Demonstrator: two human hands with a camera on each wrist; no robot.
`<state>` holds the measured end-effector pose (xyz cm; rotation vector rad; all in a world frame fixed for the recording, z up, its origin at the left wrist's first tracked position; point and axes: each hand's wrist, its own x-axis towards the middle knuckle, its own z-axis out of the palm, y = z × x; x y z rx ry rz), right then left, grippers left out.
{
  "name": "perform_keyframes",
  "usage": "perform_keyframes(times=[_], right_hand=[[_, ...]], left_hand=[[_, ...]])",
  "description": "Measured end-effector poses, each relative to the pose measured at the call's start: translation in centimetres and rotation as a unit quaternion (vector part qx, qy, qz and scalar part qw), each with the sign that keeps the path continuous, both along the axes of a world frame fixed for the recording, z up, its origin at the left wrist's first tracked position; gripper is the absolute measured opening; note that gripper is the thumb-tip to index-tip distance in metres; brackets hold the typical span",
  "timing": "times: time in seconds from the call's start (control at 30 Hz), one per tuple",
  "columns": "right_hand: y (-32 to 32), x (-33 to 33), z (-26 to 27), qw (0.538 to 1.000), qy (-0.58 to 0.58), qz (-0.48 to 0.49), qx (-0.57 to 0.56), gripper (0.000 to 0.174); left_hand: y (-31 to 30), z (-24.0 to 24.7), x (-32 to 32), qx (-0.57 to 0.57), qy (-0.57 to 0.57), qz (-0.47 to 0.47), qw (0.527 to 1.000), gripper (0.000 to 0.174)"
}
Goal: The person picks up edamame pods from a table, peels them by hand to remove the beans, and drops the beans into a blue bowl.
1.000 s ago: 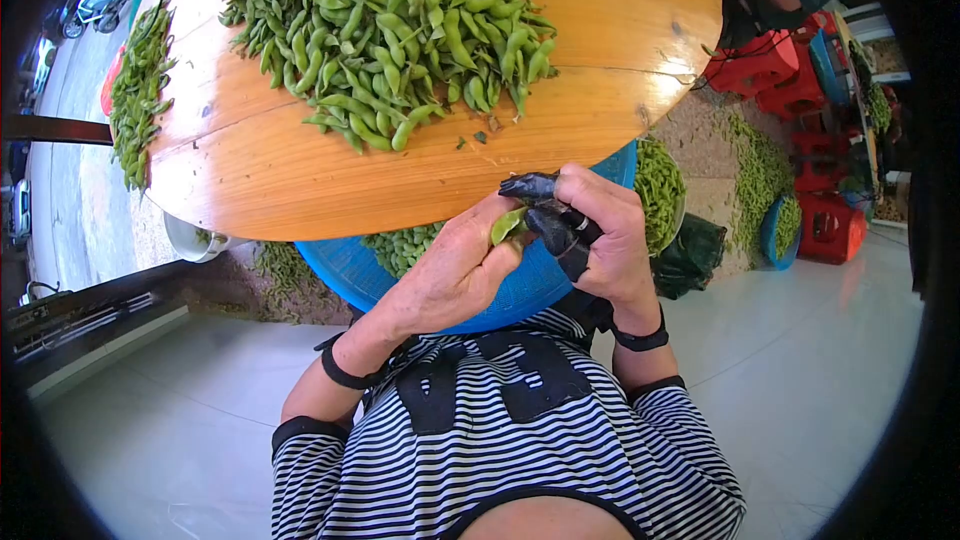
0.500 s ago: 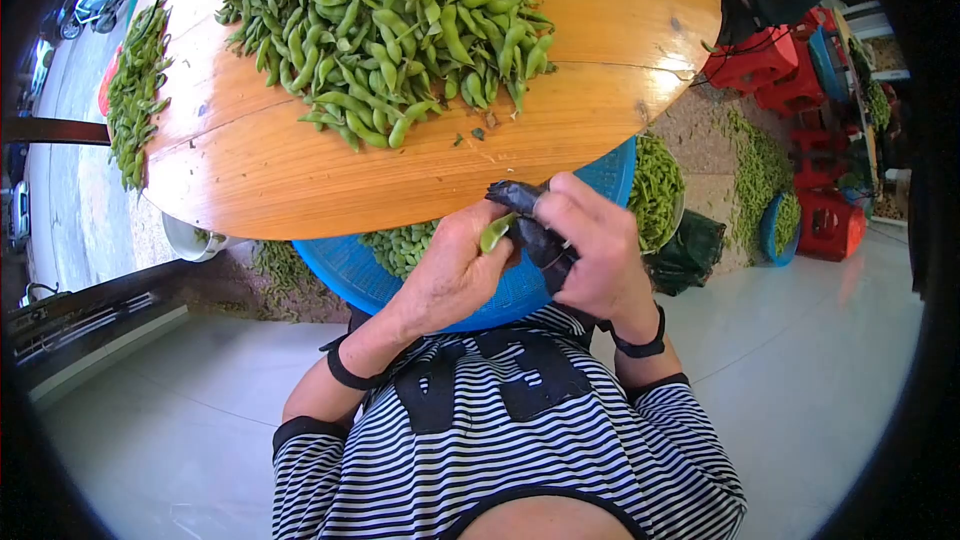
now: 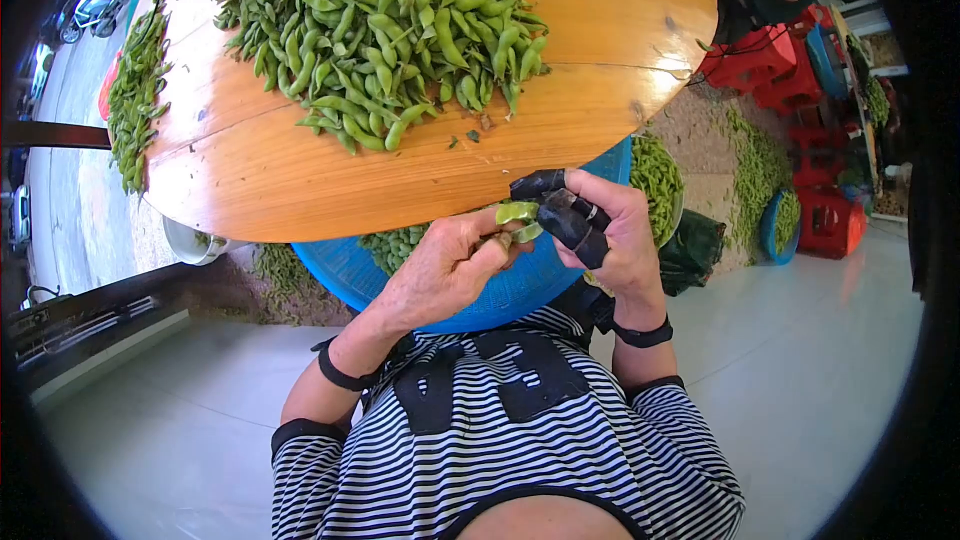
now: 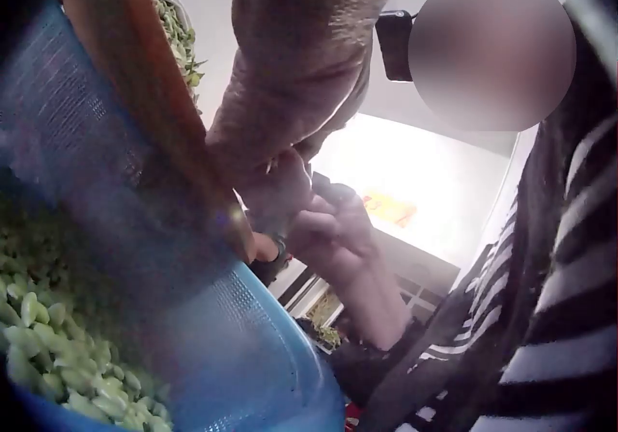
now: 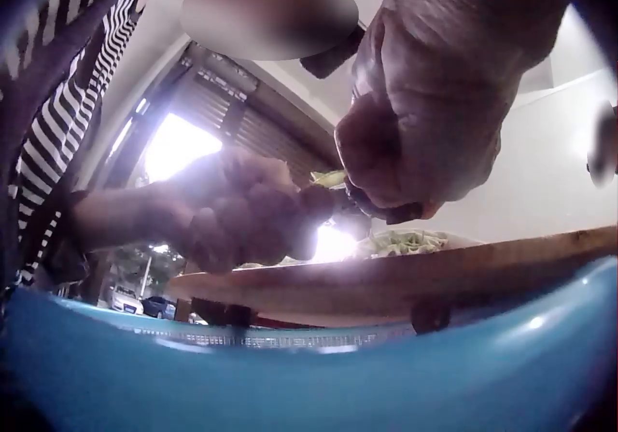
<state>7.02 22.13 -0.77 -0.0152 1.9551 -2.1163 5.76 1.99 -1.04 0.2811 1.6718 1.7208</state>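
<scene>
Over the blue basket (image 3: 470, 315), my left hand (image 3: 445, 265) pinches a green soybean pod (image 3: 516, 211) between thumb and fingers. The pod is spread into two halves. My right hand (image 3: 610, 230) has black covers (image 3: 575, 230) on its fingertips and grips the pod's right end with curled fingers. Shelled green beans (image 4: 72, 355) lie in the basket below. In the right wrist view a bit of the pod (image 5: 330, 177) shows between the hands; the fingertips are partly hidden there.
A big heap of soybean pods (image 3: 390, 40) lies on the wooden table (image 3: 350, 180), whose rounded edge runs just beyond the hands. More pods (image 3: 655, 180) fill a container at the right. Red stools (image 3: 830, 225) and a small blue tub (image 3: 780, 230) stand farther right. A white bowl (image 3: 190, 240) sits at the left.
The pod, whole-looking before, now shows as two spread halves. The right hand has shifted slightly right and turned, its covered fingers more in sight. The left hand stays close to its place.
</scene>
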Motion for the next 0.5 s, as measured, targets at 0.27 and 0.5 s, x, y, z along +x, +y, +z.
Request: perform_keyframes(times=[0.27,0.5], right_hand=[[2.9,1.2,1.0,0.989,0.040,-0.137,0.047,0.024],[14.2,3.4,3.0,0.834,0.051,-0.149,0.529,0.021]], left_hand=[[-0.7,-1.2,0.3,0.070,0.001,0.016,0.997,0.022],[-4.1,0.8,-1.4,-0.255,0.389,0.170,0.869,0.023]])
